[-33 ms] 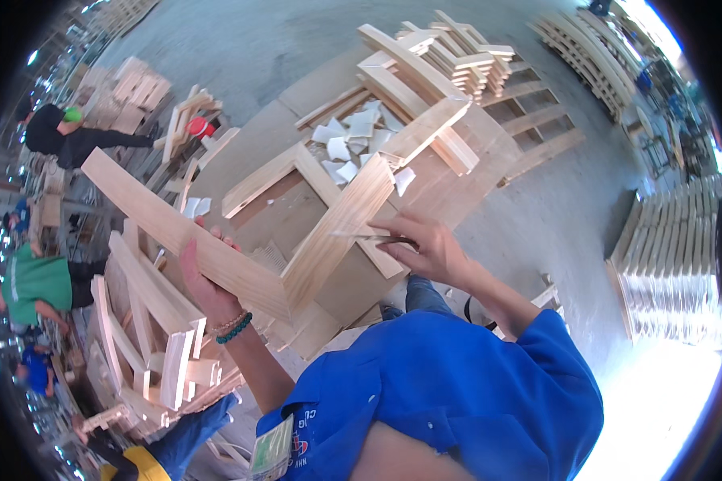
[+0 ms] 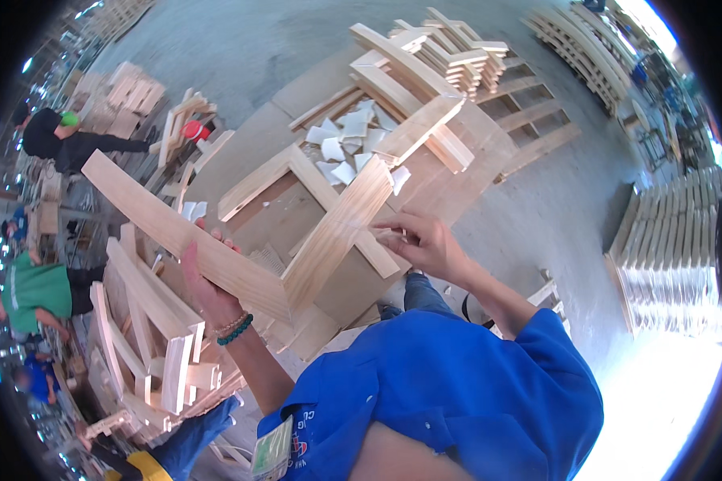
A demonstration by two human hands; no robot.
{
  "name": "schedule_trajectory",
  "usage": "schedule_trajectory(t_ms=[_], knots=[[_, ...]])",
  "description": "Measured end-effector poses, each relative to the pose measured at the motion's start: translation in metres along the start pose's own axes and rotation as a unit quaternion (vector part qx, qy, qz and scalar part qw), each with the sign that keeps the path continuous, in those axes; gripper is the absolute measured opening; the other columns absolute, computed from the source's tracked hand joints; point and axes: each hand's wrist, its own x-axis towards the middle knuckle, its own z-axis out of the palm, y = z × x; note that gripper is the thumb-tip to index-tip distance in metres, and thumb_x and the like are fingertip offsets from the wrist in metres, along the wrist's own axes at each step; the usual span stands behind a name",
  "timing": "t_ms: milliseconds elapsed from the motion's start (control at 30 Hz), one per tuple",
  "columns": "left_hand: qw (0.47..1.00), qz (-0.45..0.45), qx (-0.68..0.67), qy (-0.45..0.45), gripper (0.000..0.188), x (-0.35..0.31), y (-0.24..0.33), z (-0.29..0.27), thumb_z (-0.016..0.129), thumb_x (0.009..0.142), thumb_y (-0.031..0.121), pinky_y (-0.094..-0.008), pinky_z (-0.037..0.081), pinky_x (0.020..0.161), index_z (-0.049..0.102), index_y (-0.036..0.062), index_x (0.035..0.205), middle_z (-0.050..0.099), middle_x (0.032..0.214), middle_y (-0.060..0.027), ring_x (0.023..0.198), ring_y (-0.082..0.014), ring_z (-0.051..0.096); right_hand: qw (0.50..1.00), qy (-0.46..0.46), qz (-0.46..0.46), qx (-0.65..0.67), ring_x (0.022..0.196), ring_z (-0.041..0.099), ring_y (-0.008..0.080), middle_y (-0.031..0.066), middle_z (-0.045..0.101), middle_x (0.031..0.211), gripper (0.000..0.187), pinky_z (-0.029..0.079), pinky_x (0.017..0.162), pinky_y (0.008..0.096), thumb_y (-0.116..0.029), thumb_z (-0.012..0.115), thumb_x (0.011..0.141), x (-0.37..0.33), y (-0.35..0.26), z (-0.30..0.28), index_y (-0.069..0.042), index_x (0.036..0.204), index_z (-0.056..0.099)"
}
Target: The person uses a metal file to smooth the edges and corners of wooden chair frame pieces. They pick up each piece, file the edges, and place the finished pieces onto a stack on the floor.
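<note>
Plainly, two pale boards meet in a mitred corner to make the V-shaped wooden piece [image 2: 319,256], raised in front of the person's body, with its corner toward the person and both ends pointing away. The left hand [image 2: 215,282] is clasped around the longer, left-hand board, thumb laid on the near face and fingertips showing past the far edge; green beads [image 2: 235,330] circle that wrist. Just beside the other board, the right hand [image 2: 427,244] has its thumb and fingers bent toward each other, though I cannot tell what, if anything, is pinched between them. Beyond and lower, a pale wooden frame [image 2: 258,186] lies on a brown sheet [image 2: 457,191], near a heap of white scraps [image 2: 355,123]. Farther off sits a stack of angled wooden pieces [image 2: 461,58], next to a slatted pallet [image 2: 540,152]. To the left of the person's forearm is a pile of curved and straight wooden parts [image 2: 148,290], and past it a co-worker in a green shirt [image 2: 34,284]. A red container [image 2: 195,131] stands near a person in dark clothes [image 2: 68,148]. Far right, a tall stack of boards [image 2: 674,256] has shiny clear wrapping around its lower part.
</note>
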Motion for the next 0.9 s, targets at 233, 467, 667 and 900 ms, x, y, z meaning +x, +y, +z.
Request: schedule_trajectory(t_ms=[233,467,667,900], knots=[[0.994,-0.065,0.046,-0.080,0.056,0.017,-0.042,0.030,0.055,0.088,0.035,-0.0329,0.051,0.071,0.046,-0.0012,0.130,0.060,0.097,-0.0137,0.078,-0.0220,0.060,0.989,0.092,0.090,-0.071,0.067,0.061,0.0223,0.0113,0.063,0.078,0.015,0.048,0.059,0.0337,-0.016,0.069,0.085,-0.012,0.045,-0.034,-0.006,0.096,0.070],[0.967,-0.111,0.089,-0.210,0.062,0.036,-0.044,0.136,0.057,0.089,0.036,-0.0326,0.051,0.078,0.041,-0.0018,0.136,0.062,0.106,-0.0187,0.084,-0.0239,0.064,0.926,0.194,-0.179,-0.269,0.062,0.054,0.0133,0.0058,0.063,0.079,0.027,0.050,0.055,0.0291,-0.003,0.068,0.080,0.074,0.006,-0.147,-0.008,0.106,0.071],[0.990,-0.017,-0.003,-0.138,0.061,0.048,-0.061,0.147,0.051,0.092,0.038,-0.0400,0.047,0.092,0.037,0.0033,0.140,0.048,0.132,-0.0217,0.107,-0.0287,0.057,0.975,0.202,0.089,0.030,0.052,0.047,0.0061,-0.0012,0.057,0.062,0.037,0.033,0.047,0.0229,-0.041,0.062,0.092,0.053,0.023,-0.162,-0.005,0.091,0.073],[0.990,-0.009,-0.128,-0.063,0.055,0.027,-0.092,0.115,0.049,0.093,0.035,-0.0458,0.042,0.101,0.038,0.0073,0.139,0.043,0.140,-0.0199,0.117,-0.0298,0.052,0.902,0.029,0.266,0.340,0.041,0.029,-0.0002,0.0106,0.071,0.088,0.052,0.024,0.036,0.0191,-0.046,0.055,0.094,0.031,0.083,-0.077,0.000,0.116,0.062]])
